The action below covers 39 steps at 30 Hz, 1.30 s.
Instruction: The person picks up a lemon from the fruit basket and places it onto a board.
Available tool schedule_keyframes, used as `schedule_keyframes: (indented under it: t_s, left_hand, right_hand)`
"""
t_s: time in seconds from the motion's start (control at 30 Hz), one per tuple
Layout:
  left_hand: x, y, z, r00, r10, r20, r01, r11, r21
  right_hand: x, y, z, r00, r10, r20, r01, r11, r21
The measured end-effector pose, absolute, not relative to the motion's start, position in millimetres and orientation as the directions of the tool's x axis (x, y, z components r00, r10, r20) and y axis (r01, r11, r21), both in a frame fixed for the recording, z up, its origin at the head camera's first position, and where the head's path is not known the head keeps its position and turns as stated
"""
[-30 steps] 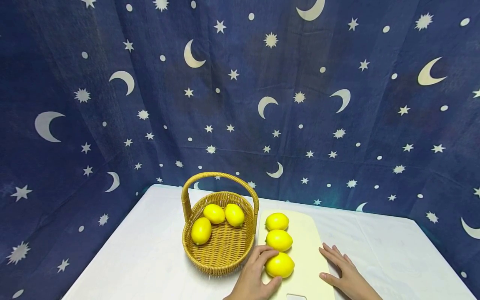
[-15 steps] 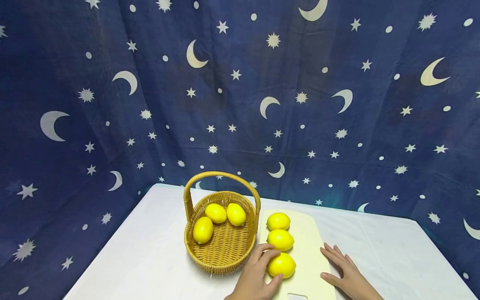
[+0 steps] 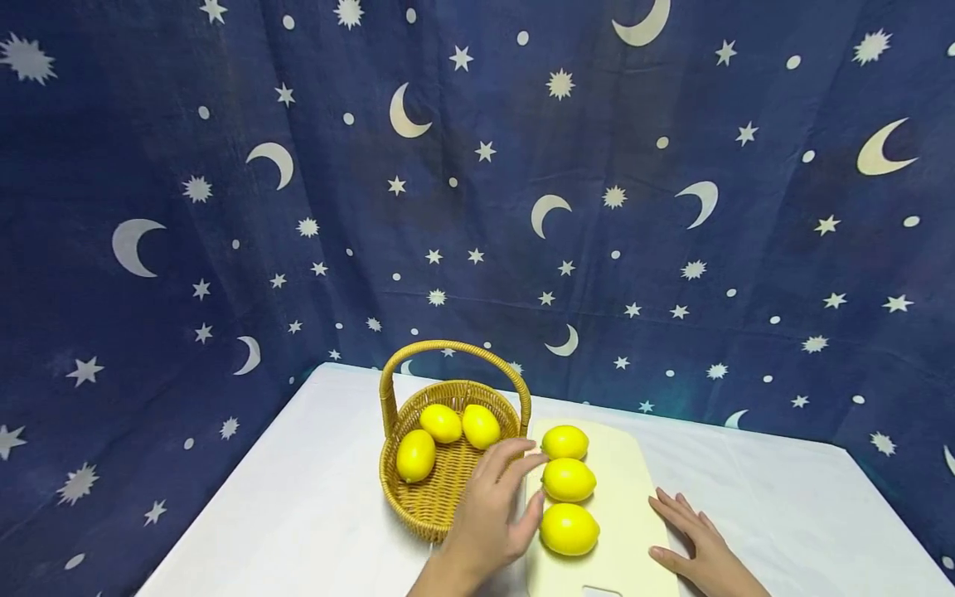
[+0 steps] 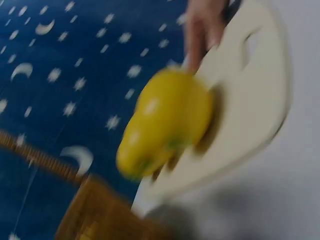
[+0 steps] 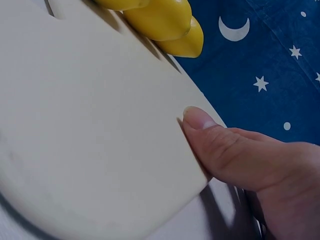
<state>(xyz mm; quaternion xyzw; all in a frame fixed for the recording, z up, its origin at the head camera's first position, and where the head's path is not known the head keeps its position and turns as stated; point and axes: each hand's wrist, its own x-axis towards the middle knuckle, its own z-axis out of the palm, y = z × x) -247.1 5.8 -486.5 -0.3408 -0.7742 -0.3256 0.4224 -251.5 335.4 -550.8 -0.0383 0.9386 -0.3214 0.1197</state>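
Three yellow lemons stand in a row along the left part of a cream cutting board (image 3: 630, 497): a near lemon (image 3: 570, 530), a middle lemon (image 3: 569, 480) and a far lemon (image 3: 564, 443). My left hand (image 3: 485, 510) is raised between basket and board, fingers curved and holding nothing, just left of the row. Part of the wicker basket (image 3: 440, 496) is behind it. My right hand (image 3: 700, 543) rests at the board's right edge, fingers extended; the right wrist view shows the thumb (image 5: 200, 120) against that edge. The left wrist view, blurred, has overlapping lemons (image 4: 172, 110).
Inside the basket lie three more lemons, a left one (image 3: 415, 456), a back one (image 3: 441, 424) and a right one (image 3: 481, 426). Its tall handle (image 3: 455, 345) arches above. A white-covered table (image 3: 298, 481) meets a dark blue star-and-moon curtain (image 3: 477, 207) behind.
My left hand has let go of the near lemon and moved up and left. That lemon stays on the board. The right hand keeps its place at the edge; the view has shifted slightly.
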Motion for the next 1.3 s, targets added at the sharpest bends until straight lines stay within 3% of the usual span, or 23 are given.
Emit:
schedule_keyframes:
  t_s: [0.1,0.23,0.33,0.53,0.63,0.73,0.97,1.3]
  left_hand:
    - [-260,-15,-482,-0.435,0.139,0.890,0.756,0.593,0.277]
    - [-276,-49,-483,-0.511,0.003,0.859,0.655,0.648,0.388]
    - [-283,-74,-486,-0.613,-0.057,0.788,0.549,0.686,0.477]
    - [-285,-95,-489,-0.853,-0.008,0.523,0.352,0.731,0.585]
    - [-283,-95,-488,-0.920,0.064,0.387,0.302,0.745,0.595]
    - [-280,-92,-487,-0.947,0.101,0.306,0.268,0.774,0.574]
    - [-275,-90,-485,-0.961,0.086,0.261,0.213,0.835,0.508]
    - [-272,-87,-485,-0.953,0.199,0.227,0.277,0.878,0.390]
  right_hand:
    - [-252,338,-550,-0.969,-0.144,-0.201,0.009,0.792,-0.611]
    - [-254,339,-549,-0.967,-0.138,-0.213,0.022,0.790,-0.613]
    - [-254,339,-549,-0.966,-0.134,-0.222,0.031,0.789,-0.614]
    - [-252,341,-551,-0.969,-0.159,-0.190,-0.009,0.790,-0.613]
    - [-251,342,-552,-0.970,-0.163,-0.181,-0.019,0.793,-0.609]
    - [-251,342,-552,-0.970,-0.163,-0.182,-0.020,0.794,-0.607]
    - [-252,340,-554,-0.967,-0.164,-0.196,-0.008,0.785,-0.620]
    - [-253,340,-555,-0.966,-0.164,-0.200,-0.007,0.789,-0.614]
